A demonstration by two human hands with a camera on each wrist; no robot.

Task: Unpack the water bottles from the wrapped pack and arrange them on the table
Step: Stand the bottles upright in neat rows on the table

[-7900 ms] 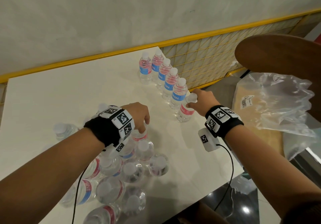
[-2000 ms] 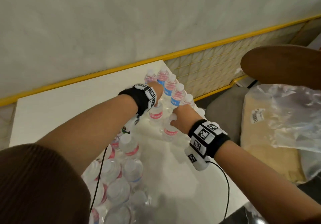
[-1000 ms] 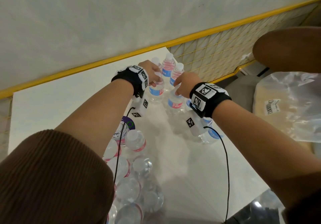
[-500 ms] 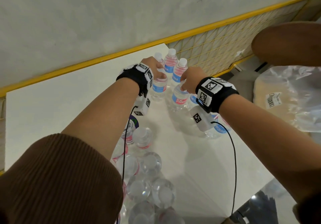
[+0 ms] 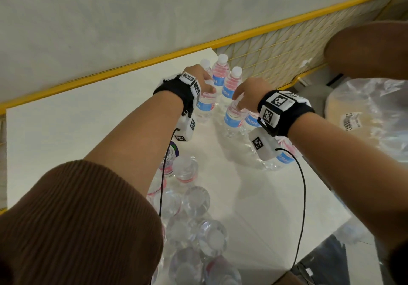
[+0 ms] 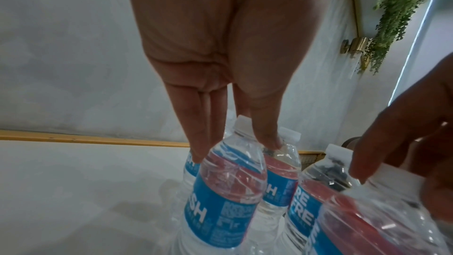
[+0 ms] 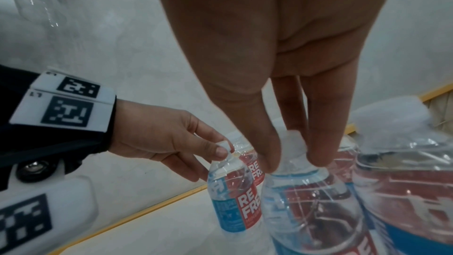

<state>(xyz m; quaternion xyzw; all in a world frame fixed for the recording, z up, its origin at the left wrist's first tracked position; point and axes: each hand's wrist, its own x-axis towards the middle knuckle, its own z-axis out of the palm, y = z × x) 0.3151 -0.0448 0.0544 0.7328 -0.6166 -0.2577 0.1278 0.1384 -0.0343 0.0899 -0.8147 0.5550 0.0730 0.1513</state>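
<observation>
Clear water bottles with blue and red labels. My left hand [image 5: 209, 90] pinches the cap of one upright bottle [image 5: 205, 106] at the table's far right corner; the left wrist view shows the left hand [image 6: 235, 148] with thumb and fingers round that bottle's [image 6: 225, 191] neck. Just to the right, my right hand [image 5: 237, 101] pinches the cap of a second upright bottle [image 5: 233, 120], as the right hand [image 7: 294, 162] and its bottle [image 7: 311, 201] show close up. A row of standing bottles [image 5: 220, 72] is right behind. The remaining pack [image 5: 192, 218] sits near me.
The white table [image 5: 77, 119] ends at a yellow-trimmed wall and a yellow wire grid [image 5: 276, 52]. Off its right edge lie crumpled clear wrap [image 5: 375, 112] and a brown round seat [image 5: 371, 48]. More standing bottles [image 5: 284, 158] are partly hidden under my right wrist.
Over two seconds both hands carried a bottle each from mid-table to the far right corner beside the row. In the last half second they have barely shifted.
</observation>
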